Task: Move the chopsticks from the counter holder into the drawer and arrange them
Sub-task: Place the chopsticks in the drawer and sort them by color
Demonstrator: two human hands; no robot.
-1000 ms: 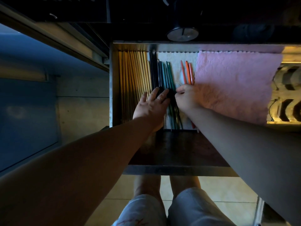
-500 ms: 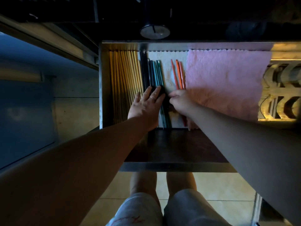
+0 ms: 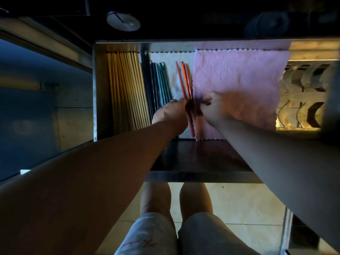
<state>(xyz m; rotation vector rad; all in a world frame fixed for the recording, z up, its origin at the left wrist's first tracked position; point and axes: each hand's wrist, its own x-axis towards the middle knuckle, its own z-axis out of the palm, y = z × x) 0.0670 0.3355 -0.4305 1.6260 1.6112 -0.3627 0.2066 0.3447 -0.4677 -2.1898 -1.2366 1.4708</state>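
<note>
Left hand [image 3: 170, 113] and right hand [image 3: 214, 107] seemingly pinch slender orange chopsticks [image 3: 184, 80] beside quilted pink cloth [image 3: 239, 74].

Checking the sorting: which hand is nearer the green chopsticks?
Left. The left hand covers the green chopsticks' near part; the right hand is farther right, past the orange chopsticks, over the pink cloth.

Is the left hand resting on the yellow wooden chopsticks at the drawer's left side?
No, the left hand is at the orange-red chopsticks, well right of the yellow wooden chopsticks.
</note>
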